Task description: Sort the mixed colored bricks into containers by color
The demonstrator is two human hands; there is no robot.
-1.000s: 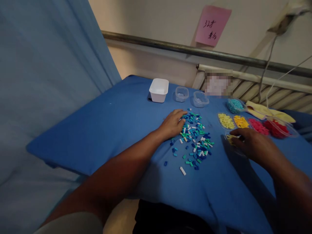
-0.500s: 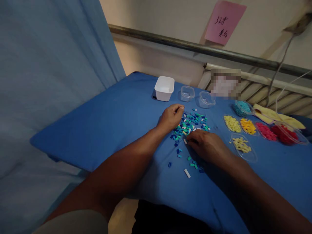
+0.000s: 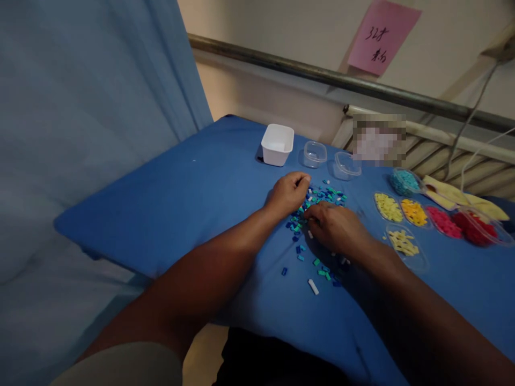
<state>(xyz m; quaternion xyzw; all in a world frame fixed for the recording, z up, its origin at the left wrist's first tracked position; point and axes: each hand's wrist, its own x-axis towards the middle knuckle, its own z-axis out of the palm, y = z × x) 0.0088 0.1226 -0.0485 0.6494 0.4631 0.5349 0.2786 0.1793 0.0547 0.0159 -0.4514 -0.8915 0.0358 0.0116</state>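
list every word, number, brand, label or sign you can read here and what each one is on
"32": handwritten on the pink paper on the wall; the mark after it is unclear.
Second handwritten line, same paper: too blurred to read surely.
Pale patch by the radiator: pixelated, unreadable.
No brand or label can be made out on the white tub.

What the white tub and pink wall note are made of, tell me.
The white tub looks like smooth, opaque plastic, judging by its rounded corners, though ceramic is possible. The pink note looks like thin matte paper: flat, handwritten and without glare.
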